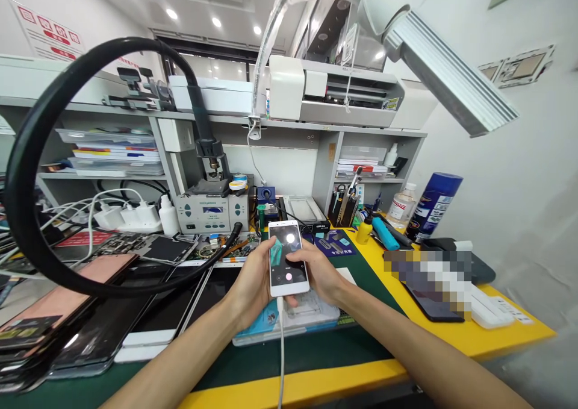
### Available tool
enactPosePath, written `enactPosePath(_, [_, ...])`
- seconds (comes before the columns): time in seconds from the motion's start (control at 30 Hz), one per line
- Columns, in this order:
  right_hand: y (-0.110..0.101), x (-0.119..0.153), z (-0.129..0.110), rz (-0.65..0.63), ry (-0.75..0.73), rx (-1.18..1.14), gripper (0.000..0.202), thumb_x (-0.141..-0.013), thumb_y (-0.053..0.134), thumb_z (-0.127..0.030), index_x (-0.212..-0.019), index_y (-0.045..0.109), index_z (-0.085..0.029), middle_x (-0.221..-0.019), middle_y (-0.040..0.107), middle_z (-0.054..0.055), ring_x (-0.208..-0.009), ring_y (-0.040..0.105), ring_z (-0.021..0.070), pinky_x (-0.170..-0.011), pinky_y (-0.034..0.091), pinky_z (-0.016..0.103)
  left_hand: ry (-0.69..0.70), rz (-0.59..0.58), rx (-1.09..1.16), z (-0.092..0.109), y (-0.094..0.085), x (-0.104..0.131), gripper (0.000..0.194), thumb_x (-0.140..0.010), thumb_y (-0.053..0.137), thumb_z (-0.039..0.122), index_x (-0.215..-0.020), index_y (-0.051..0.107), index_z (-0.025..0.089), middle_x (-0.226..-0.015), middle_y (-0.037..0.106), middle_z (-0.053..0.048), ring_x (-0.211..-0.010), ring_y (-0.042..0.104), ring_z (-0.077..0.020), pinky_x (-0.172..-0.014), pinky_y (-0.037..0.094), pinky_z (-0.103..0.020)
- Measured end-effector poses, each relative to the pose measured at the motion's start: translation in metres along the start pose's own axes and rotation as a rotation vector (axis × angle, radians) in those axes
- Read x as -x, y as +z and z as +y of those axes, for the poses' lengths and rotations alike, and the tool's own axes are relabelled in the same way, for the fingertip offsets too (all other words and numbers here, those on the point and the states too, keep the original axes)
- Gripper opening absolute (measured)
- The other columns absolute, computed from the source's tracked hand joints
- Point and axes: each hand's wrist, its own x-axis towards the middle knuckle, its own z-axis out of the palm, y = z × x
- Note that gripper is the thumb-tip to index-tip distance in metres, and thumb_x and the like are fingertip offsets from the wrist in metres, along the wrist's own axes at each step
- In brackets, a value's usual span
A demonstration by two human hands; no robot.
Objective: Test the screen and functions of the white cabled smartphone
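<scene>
A white phone (288, 285) is held upright between both hands above the green mat, its screen lit. My left hand (253, 279) grips its left edge, with the thumb beside the screen. On the right edge is my right hand (321, 271), its thumb over the lower part of the screen and its fingers behind the phone. A white cable (282, 361) is plugged into the bottom of the phone and runs down over the table's front edge. Beneath the hands lies a clear plastic case (316, 315) on the mat.
Several phones and screens (99, 276) lie at the left, under a thick black hose (18, 174). Behind stands a grey station (212, 213). Bottles, including a blue can (436, 204), stand at the right. A lamp (451, 68) hangs overhead.
</scene>
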Motion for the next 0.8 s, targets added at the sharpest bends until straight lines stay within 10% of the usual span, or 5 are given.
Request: enactPosePath(0.8, [-0.0002, 0.0008, -0.0007, -0.023, -0.008, 0.001, 0.05, -0.074, 0.068, -0.03, -0.122, 0.057, -0.022, -0.083, 0.069, 0.001, -0.067, 0.061, 0.0183, -0.059, 0.044, 0.029, 0.012, 0.027, -0.037, 0.0, 0.0019, 0.0011, 0.042, -0.097, 0.045, 0.045, -0.125, 0.059, 0.016, -0.084, 0.068, -0.009, -0.066, 0.066, -0.0222, -0.046, 0.056, -0.031])
